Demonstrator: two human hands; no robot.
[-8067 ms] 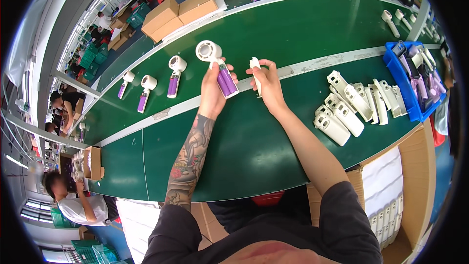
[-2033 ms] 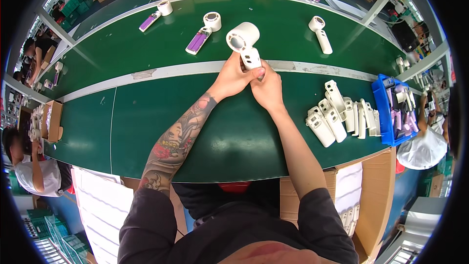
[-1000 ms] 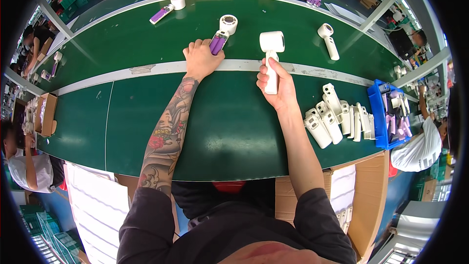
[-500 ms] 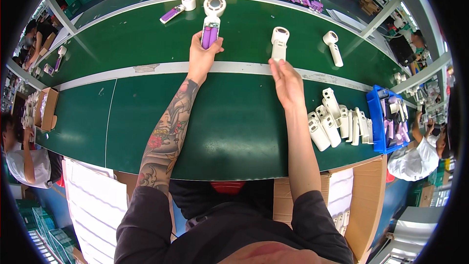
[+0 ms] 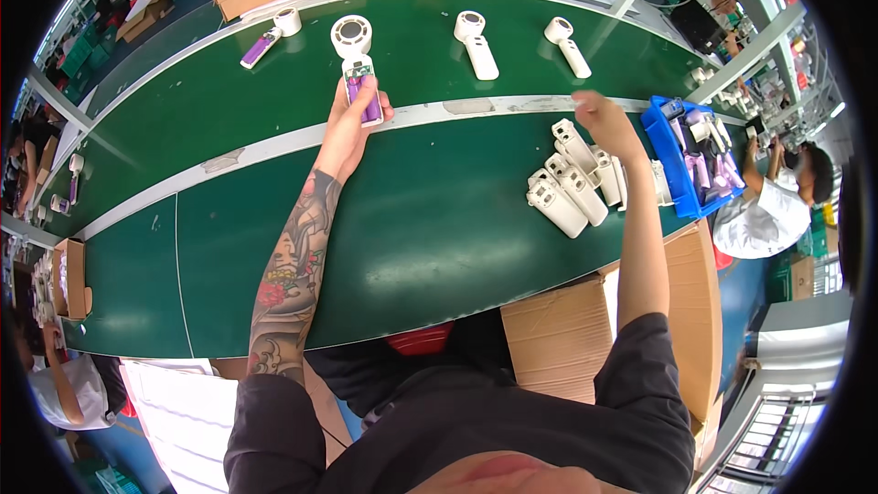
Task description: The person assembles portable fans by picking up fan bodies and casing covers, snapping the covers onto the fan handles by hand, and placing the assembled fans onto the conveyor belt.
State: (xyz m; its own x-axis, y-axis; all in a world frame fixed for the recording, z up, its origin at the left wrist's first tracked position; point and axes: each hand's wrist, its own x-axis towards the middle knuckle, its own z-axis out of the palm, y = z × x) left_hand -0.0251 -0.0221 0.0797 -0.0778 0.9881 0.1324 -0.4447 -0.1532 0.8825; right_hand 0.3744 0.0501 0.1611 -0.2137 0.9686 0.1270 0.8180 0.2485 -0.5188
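Left hand [image 5: 346, 131] clasps an open fan [image 5: 358, 66] over the belt [image 5: 412, 50]'s near edge; right hand [image 5: 607, 123], grip impossible to tell, is by the covers [image 5: 559, 208]. Two fans [image 5: 480, 57] look closed; another fan [image 5: 274, 35], near the far edge, lies open.

Head view: left unit of a head-worn, side-by-side fisheye pair. Faces down and forward from above the wearer's dark shirt [image 5: 457, 430]. Left hand [image 5: 346, 133] and right hand [image 5: 611, 128] at close range, above mid-height; green bench [image 5: 421, 238] spans the centre; straight edges bow toward the blackened rim.
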